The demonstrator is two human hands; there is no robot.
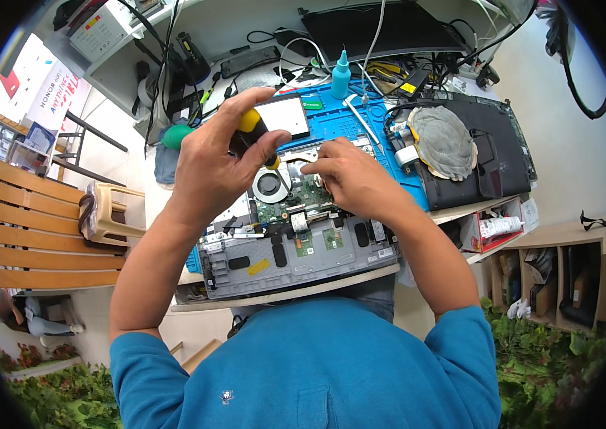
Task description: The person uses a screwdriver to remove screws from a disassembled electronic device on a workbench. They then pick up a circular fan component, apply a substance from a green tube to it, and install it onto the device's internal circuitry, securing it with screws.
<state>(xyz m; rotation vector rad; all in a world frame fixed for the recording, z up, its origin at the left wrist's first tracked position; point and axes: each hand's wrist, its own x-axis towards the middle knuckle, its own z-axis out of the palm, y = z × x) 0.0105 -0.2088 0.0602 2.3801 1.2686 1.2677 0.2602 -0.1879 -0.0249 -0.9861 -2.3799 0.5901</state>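
An opened grey laptop chassis (331,257) lies in front of me on the bench, its insides showing. My left hand (206,161) grips a yellow and black screwdriver (249,123) by the handle. The shaft points down at the green circuit board (268,212), close to the round cooling fan (270,185). Over the board's right part is my right hand (361,180), fingers curled and pressed together near a metal heat pipe. Whatever those fingertips may hold is hidden.
A blue repair mat (335,125) lies beneath, with a blue squeeze bottle (341,77) on it. To the right, a grey round pad (442,143) rests on a black laptop (506,143). A dark monitor (381,32) and cables fill the back. A wooden bench (52,229) stands left.
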